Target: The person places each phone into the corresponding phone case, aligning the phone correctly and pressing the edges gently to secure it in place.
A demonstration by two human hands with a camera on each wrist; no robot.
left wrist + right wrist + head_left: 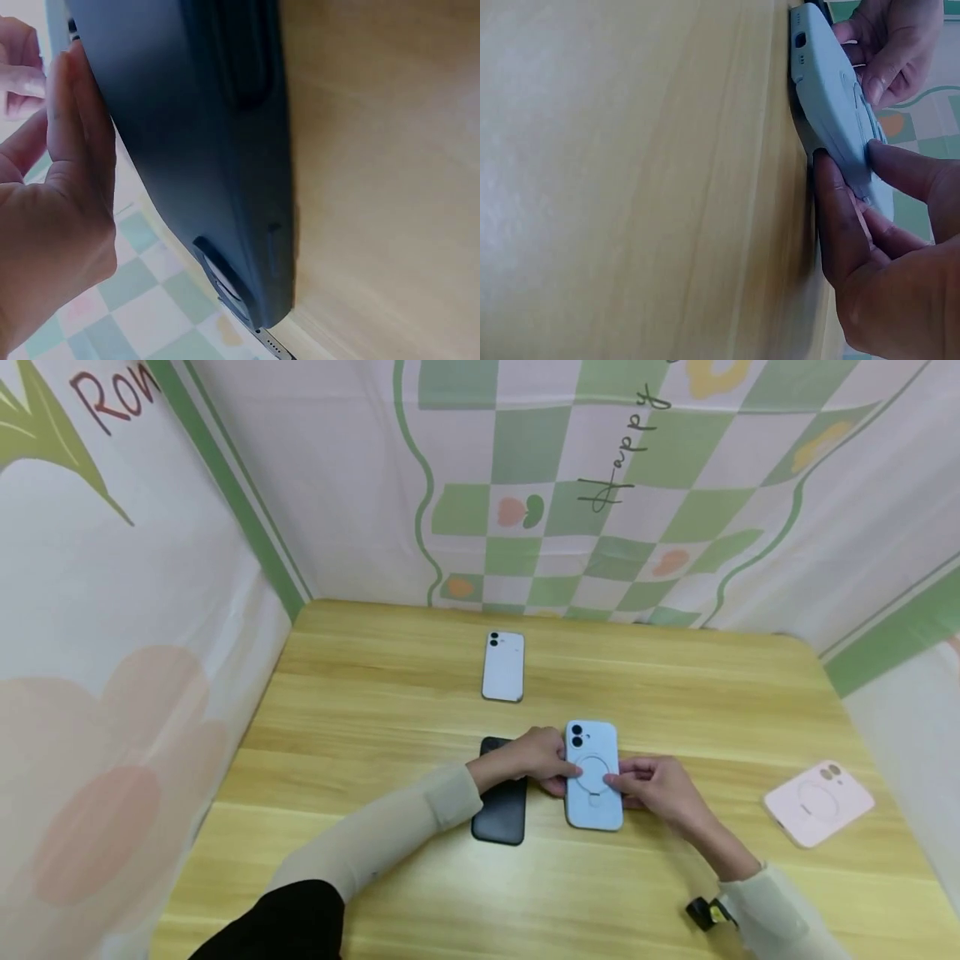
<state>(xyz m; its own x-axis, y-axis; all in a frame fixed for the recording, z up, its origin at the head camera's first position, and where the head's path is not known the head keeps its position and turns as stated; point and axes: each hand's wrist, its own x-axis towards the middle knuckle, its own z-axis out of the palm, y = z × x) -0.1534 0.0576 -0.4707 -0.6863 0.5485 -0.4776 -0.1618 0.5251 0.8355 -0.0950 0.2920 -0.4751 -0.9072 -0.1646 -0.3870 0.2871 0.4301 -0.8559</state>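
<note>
Backdrop: printed green-and-white checked cloth walls (570, 510) close in a pale wooden table (375, 710) on three sides.
Head view, centre: a light blue phone case (593, 775) with a ring on its back lies flat, camera cutout at the far end, near the middle of the table.
Head view, left hand (536, 760): thumb and fingers pinch the blue case's left edge, seemingly to steady it.
Head view, right hand (656, 785): fingers grasp the right edge, thumb on top near the ring.
Head view, others: a black phone case (501, 810) lies just left, partly under the left wrist; a white phone (503, 666) lies face down farther back; a pink phone case (818, 802) sits well apart at the right.
Left wrist view: the black case (202, 150) fills the frame, flat on the wood; the left hand's palm (52, 217) is beside it, apart from it.
Right wrist view: the right hand's fingers (840, 217) tuck under the blue case's (832, 112) edge, thumb pressing on top, lifting that side slightly off the table; the left hand (892, 45) clasps the far side.
</note>
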